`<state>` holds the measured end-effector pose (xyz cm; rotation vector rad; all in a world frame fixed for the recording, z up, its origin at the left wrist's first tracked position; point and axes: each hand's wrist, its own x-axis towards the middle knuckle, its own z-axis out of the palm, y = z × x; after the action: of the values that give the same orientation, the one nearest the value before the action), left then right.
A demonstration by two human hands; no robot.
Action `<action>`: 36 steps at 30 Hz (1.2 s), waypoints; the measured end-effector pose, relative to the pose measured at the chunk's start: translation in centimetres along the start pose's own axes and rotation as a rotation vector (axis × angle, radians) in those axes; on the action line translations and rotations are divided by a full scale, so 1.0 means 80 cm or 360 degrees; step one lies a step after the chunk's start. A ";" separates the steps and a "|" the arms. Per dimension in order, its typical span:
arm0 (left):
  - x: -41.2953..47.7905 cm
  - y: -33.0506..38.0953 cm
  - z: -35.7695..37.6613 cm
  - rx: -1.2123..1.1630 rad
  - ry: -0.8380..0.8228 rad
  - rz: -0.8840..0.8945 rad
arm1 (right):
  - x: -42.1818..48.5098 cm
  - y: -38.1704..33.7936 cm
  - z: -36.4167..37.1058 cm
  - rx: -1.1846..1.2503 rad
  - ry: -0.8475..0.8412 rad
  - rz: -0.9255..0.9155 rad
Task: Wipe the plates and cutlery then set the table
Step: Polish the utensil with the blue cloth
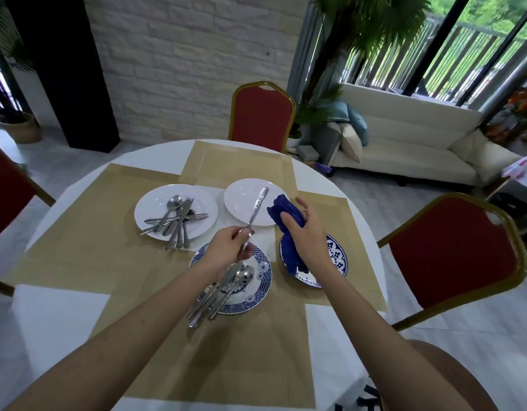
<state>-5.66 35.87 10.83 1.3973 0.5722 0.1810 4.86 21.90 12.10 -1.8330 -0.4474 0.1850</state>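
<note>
Left hand (226, 247) pinches a utensil (258, 207); right hand (306, 235) grips cloth (281, 207) just beside.

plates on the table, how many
4: left white plate holding cutlery, far white plate mid-table, near blue plate below the left hand, right blue plate under the blue cloth. None looks hidden.

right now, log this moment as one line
left grip: holds silver steel utensil | right grip: holds crumpled dark blue cloth | utensil and cloth: apart | step: cutlery wipe
</note>
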 end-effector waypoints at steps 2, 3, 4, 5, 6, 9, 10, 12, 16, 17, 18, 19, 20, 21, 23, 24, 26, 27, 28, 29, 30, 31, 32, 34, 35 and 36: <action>-0.003 -0.002 0.005 0.0095 -0.0010 0.0082 | 0.000 -0.006 0.003 -0.0191 -0.0063 -0.0145; -0.004 -0.003 0.008 0.0115 -0.0026 0.0119 | -0.001 -0.006 0.004 -0.0308 -0.0115 -0.0220; -0.006 -0.003 0.010 0.0139 -0.0040 0.0159 | -0.001 -0.005 0.006 -0.0434 -0.0168 -0.0298; -0.007 -0.004 0.011 0.0171 -0.0051 0.0198 | -0.002 -0.003 0.007 -0.0577 -0.0201 -0.0360; -0.009 -0.004 0.012 0.0205 -0.0058 0.0227 | -0.001 -0.002 0.007 -0.0701 -0.0190 -0.0398; -0.012 -0.006 0.016 0.0237 -0.0036 0.0264 | 0.005 -0.003 0.005 -0.0846 0.0038 -0.0485; -0.013 -0.005 0.018 0.0223 -0.0020 0.0272 | 0.006 -0.004 0.006 -0.0859 0.0056 -0.0541; -0.013 -0.005 0.020 0.0168 0.0003 0.0281 | 0.003 -0.003 0.012 -0.0938 -0.0054 -0.0681; -0.012 -0.011 0.014 0.0201 -0.0028 0.0267 | 0.012 -0.003 0.007 -0.0899 -0.0036 -0.0628; -0.013 -0.011 0.012 0.0230 -0.0062 0.0256 | 0.017 -0.006 0.001 -0.0798 0.0046 -0.0533; -0.013 -0.011 0.010 0.0270 -0.0108 0.0242 | 0.021 -0.009 -0.005 -0.0670 0.0141 -0.0403; -0.015 -0.009 0.008 0.0318 -0.0158 0.0230 | 0.024 -0.012 -0.011 -0.0536 0.0225 -0.0258; -0.015 -0.008 0.006 0.0367 -0.0196 0.0226 | 0.026 -0.014 -0.015 -0.0390 0.0264 -0.0119; -0.015 -0.006 0.004 0.0417 -0.0213 0.0234 | 0.026 -0.015 -0.018 -0.0227 0.0246 0.0002; -0.013 -0.004 0.002 0.0579 -0.0185 0.0245 | 0.024 -0.017 -0.021 0.0123 0.0125 0.0176; -0.013 -0.004 0.003 0.0711 -0.0161 0.0235 | 0.022 -0.019 -0.021 0.0230 0.0070 0.0216; -0.019 -0.003 0.007 0.1035 -0.0146 0.0217 | 0.019 -0.016 -0.017 0.0215 0.0048 0.0233; -0.023 -0.004 0.009 0.1174 -0.0148 0.0229 | 0.018 -0.014 -0.014 0.0184 0.0071 0.0234; -0.024 -0.006 0.010 0.1257 -0.0144 0.0269 | 0.017 -0.011 -0.011 0.0160 0.0109 0.0239; -0.025 -0.009 0.011 0.1279 -0.0126 0.0334 | 0.016 -0.008 -0.008 0.0141 0.0149 0.0232; -0.024 -0.011 0.011 0.1263 -0.0101 0.0389 | 0.015 -0.007 -0.006 0.0111 0.0181 0.0205; -0.022 -0.011 0.011 0.1228 -0.0077 0.0420 | 0.014 -0.006 -0.006 0.0061 0.0188 0.0160; -0.021 -0.011 0.011 0.1178 -0.0073 0.0425 | 0.012 -0.006 -0.006 -0.0003 0.0170 0.0100; -0.019 -0.008 0.012 0.1007 -0.0136 0.0403 | 0.005 -0.001 -0.003 -0.0190 0.0061 -0.0040; -0.020 -0.006 0.013 0.0914 -0.0161 0.0391 | -0.001 0.003 0.000 -0.0293 -0.0017 -0.0101; -0.021 -0.005 0.012 0.0851 -0.0174 0.0382 | -0.007 0.009 0.002 -0.0368 -0.0096 -0.0143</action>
<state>-6.70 34.17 10.94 1.9846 0.3713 0.1474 4.44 21.67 11.32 -2.0325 -0.6128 0.1314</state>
